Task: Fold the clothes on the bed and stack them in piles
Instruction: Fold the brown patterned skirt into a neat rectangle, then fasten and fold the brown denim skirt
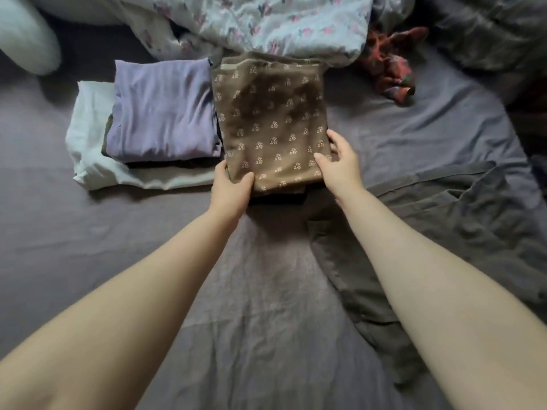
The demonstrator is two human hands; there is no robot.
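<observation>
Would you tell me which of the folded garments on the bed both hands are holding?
The brown flower-print garment, gripped by left hand and right hand; the lilac one beside it lies untouched.

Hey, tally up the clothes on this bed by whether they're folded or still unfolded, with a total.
Folded: 3, the brown floral garment, lilac top and pale white piece.
Unfolded: 2, the grey garment and red crumpled piece.
Total: 5
</observation>
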